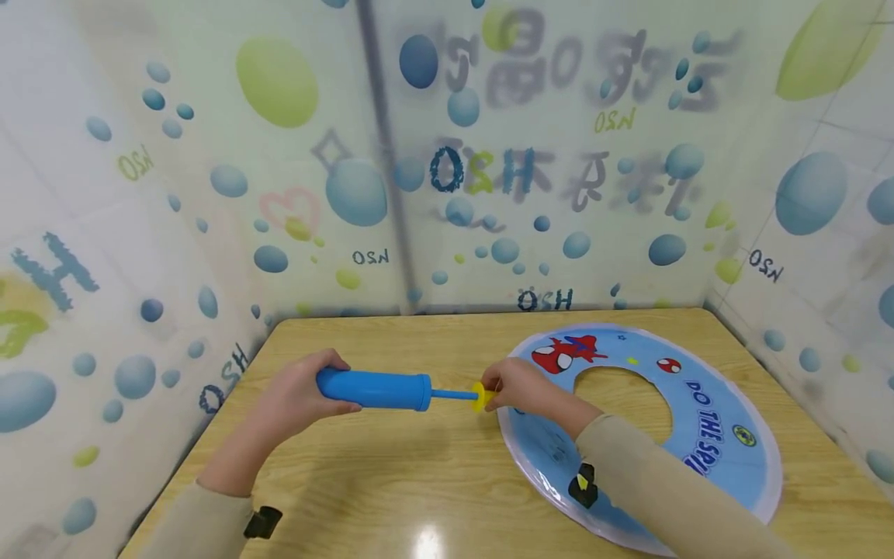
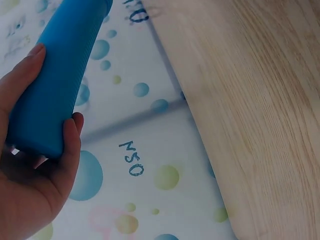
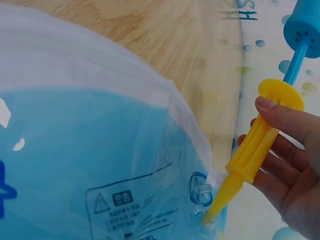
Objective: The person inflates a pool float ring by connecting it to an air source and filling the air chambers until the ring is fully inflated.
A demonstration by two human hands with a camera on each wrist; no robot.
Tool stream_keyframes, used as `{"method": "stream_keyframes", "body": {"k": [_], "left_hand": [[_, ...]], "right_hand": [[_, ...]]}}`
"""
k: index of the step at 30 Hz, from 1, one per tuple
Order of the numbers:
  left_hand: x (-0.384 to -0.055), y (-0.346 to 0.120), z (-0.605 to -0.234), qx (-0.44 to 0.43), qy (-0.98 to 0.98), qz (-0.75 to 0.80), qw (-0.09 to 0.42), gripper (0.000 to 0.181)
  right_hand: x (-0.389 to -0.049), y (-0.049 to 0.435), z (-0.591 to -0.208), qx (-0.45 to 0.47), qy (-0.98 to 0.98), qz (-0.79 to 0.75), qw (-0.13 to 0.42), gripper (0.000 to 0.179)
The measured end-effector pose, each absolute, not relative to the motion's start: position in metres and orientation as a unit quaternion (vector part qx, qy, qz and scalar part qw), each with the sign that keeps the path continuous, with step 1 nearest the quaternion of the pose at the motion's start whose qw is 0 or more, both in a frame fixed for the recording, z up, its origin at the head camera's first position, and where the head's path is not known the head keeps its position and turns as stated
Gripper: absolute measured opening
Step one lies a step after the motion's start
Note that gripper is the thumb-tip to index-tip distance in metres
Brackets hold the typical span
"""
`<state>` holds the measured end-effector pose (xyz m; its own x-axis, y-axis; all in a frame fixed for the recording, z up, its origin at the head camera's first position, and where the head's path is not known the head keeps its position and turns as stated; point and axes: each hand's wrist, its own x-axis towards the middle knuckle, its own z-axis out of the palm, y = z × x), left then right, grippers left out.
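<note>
A blue hand pump [image 1: 377,389] lies level above the table, its thin rod drawn out of the barrel toward the right. My left hand [image 1: 296,392] grips the far left end of the barrel; in the left wrist view, thumb and fingers wrap the ribbed blue barrel [image 2: 55,75]. With my right hand [image 1: 522,387] I hold the yellow nozzle [image 3: 252,147] just below its round flange. The nozzle's narrow tip meets the clear valve area of a blue swim ring [image 1: 726,435]; whether it sits inside the valve I cannot tell. A valve [image 3: 201,189] shows beside the tip.
The swim ring, printed with red cartoon figures and lettering, lies flat across the right of the wooden table [image 1: 391,481]. Bubble-patterned curtains [image 1: 461,233] stand close behind the table and along both sides.
</note>
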<state>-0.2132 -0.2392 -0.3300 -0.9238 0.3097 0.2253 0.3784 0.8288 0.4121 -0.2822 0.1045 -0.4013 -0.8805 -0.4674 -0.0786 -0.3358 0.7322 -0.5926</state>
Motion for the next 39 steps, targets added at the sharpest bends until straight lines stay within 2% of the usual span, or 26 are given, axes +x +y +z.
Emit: {"method": "stream_keyframes", "body": {"k": [7,15,21,25,39], "left_hand": [[-0.217,-0.219,-0.334,-0.182,-0.955,-0.216,0.089,0.049],[-0.22,-0.199,-0.342,-0.182,-0.954,-0.219,0.089,0.049],[-0.221,-0.19,-0.345,-0.19,-0.952,-0.227,0.076,0.048],[-0.22,-0.196,-0.34,-0.202,-0.945,-0.243,0.082,0.047],[-0.207,-0.246,-0.315,-0.198,-0.94,-0.263,0.095,0.046]], "right_hand": [[-0.281,0.092,-0.399,-0.216,0.921,-0.308,0.1,0.03],[-0.277,0.083,-0.397,-0.217,0.914,-0.329,0.097,0.028],[-0.277,0.085,-0.393,-0.226,0.904,-0.343,0.117,0.039],[-0.278,0.092,-0.388,-0.242,0.896,-0.347,0.135,0.046],[-0.286,0.109,-0.388,-0.274,0.899,-0.3,0.164,0.044]]}}
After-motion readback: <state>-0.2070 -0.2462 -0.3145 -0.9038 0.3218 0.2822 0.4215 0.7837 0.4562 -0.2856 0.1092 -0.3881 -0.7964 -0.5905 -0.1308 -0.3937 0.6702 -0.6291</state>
